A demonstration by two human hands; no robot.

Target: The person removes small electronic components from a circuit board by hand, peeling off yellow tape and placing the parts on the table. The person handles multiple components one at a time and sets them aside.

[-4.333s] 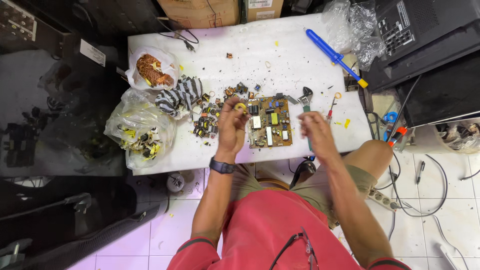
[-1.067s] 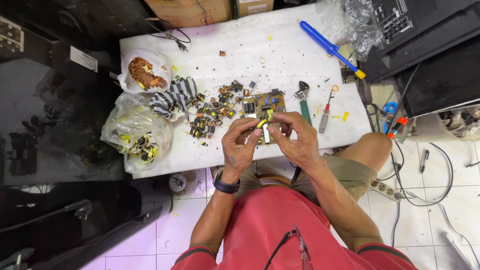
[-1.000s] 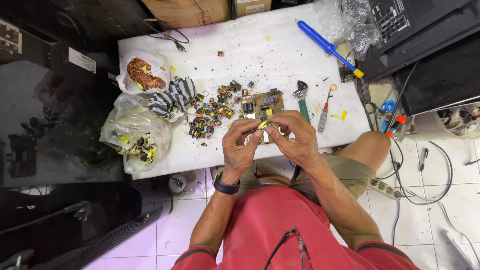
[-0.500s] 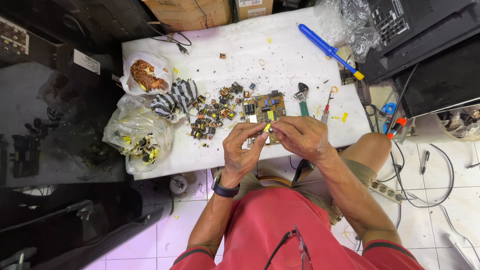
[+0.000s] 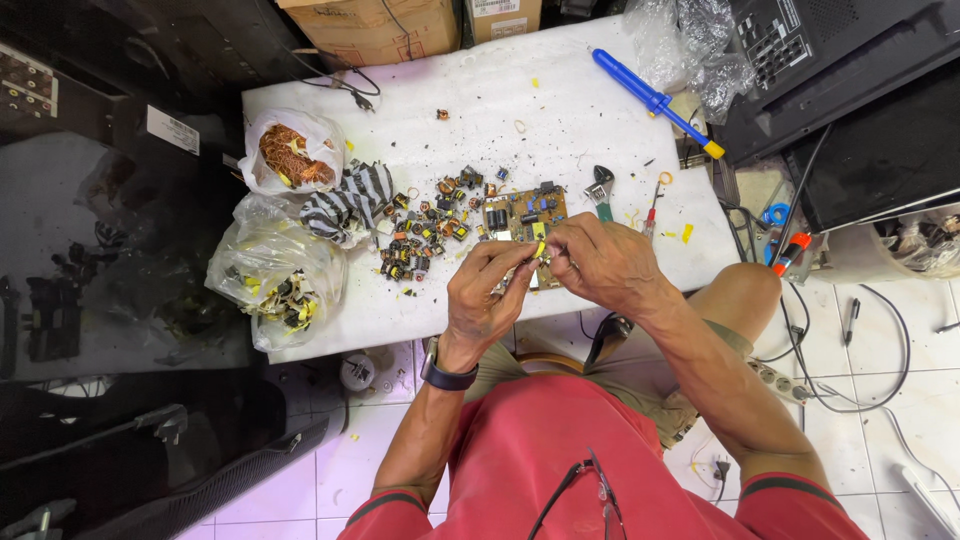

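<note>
- Left hand (image 5: pixel 487 300): fingers curled in, thumb and forefinger pinched on a small yellow component (image 5: pixel 540 249). A dark watch sits on that wrist.
- Right hand (image 5: pixel 603 262): fingers closed around the same small part from the other side; its fingertips meet the left hand's at the yellow piece. The two hands touch there.
- The component is held just above the near edge of the white table (image 5: pixel 480 110), over the lower end of the brown circuit board (image 5: pixel 520 215).
- Its long axis looks roughly upright in the view, tilted slightly, with one end toward the board. Too small and too covered by fingers to tell which end is which.
- The board lies flat, long side running away from the person; its near edge is hidden behind the hands.
- Left of the board: a scatter of loose components (image 5: pixel 420 235), then a striped cloth (image 5: pixel 347 200).
- Further left: a clear bag of parts (image 5: pixel 275 280) hanging over the table edge, and a bag of copper wire (image 5: pixel 290 155).
- Right of the board: an adjustable wrench (image 5: pixel 600 190). At the far right corner, a blue-handled screwdriver (image 5: pixel 650 100) lying diagonally.
- Whatever the right palm may cover cannot be made out.
</note>
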